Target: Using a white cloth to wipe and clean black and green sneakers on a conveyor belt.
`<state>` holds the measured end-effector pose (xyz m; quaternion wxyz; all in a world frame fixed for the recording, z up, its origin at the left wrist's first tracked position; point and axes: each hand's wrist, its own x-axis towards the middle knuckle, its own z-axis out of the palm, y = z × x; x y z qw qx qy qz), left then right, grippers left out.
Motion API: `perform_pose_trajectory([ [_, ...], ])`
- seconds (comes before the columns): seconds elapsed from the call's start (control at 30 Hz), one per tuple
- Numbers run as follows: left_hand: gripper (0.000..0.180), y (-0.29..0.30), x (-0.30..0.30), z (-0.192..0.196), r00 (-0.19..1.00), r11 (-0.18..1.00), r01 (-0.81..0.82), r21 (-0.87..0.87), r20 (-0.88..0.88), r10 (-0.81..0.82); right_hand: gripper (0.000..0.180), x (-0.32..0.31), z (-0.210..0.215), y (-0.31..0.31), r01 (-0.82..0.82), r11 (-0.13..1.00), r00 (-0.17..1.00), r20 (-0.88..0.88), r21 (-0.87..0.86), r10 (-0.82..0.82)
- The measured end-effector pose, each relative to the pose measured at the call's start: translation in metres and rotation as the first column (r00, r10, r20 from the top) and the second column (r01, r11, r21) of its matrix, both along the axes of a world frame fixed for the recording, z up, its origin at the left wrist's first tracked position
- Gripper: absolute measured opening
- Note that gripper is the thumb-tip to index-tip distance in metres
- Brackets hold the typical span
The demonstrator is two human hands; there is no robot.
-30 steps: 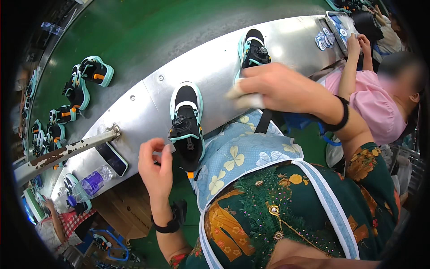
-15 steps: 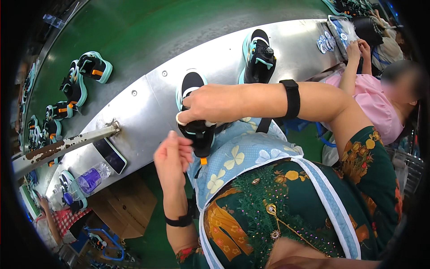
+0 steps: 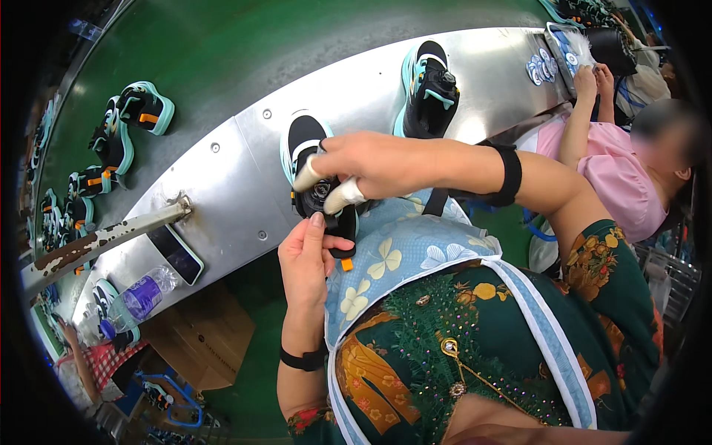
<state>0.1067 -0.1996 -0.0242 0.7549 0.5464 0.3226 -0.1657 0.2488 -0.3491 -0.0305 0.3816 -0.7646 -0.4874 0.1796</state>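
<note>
A black sandal with a teal sole and white strap [image 3: 305, 144] lies on the metal work shelf [image 3: 222, 178] in front of me. My right hand [image 3: 363, 167], with white tape on two fingers, reaches across and grips the sandal's black strap and round buckle. My left hand [image 3: 310, 256] is just below it, its fingers pinching the near end of the sandal by an orange tab [image 3: 346, 263]. A second sandal of the same kind [image 3: 430, 85] stands further right on the shelf.
Several more sandals [image 3: 119, 133] ride the green conveyor belt at left. A phone [image 3: 176, 254] and a purple water bottle [image 3: 137, 297] lie on the shelf's left end beside a rusty bar [image 3: 104, 239]. A person in pink [image 3: 615, 170] works at right. A cardboard box [image 3: 200, 337] sits below.
My right hand swung from the far sandal on the right over to the near sandal and took hold of its strap. My left hand closed in on the sandal's near end.
</note>
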Motion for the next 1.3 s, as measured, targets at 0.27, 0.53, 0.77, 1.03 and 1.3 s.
perform_pose_trajectory([
  [0.27, 0.031, -0.007, 0.002, -0.004, 0.998, 0.999, -0.038, -0.005, 0.051, 0.038, 0.022, 0.000, 0.009, -0.001, 0.006, 1.000, 0.994, 0.105, -0.017, -0.005],
  [0.53, 0.031, -0.011, 0.009, -0.004, 0.997, 0.998, -0.060, -0.002, 0.050, 0.060, 0.025, 0.009, -0.002, 0.005, 0.042, 0.999, 0.989, 0.139, -0.015, -0.040],
  [0.77, 0.032, -0.023, 0.015, -0.004, 0.994, 0.996, -0.085, 0.011, 0.064, 0.084, 0.023, 0.006, -0.004, 0.000, 0.077, 0.996, 0.892, 0.443, 0.042, -0.087],
  [1.03, 0.033, -0.030, 0.021, -0.004, 0.997, 0.998, -0.047, 0.046, 0.070, 0.043, 0.024, 0.010, -0.009, -0.008, 0.055, 0.991, 0.888, 0.448, 0.119, -0.103],
  [1.3, 0.034, -0.035, 0.027, -0.007, 0.995, 0.998, -0.042, 0.043, 0.094, 0.038, 0.024, 0.015, -0.011, -0.015, 0.086, 0.989, 0.883, 0.451, 0.120, -0.132],
])
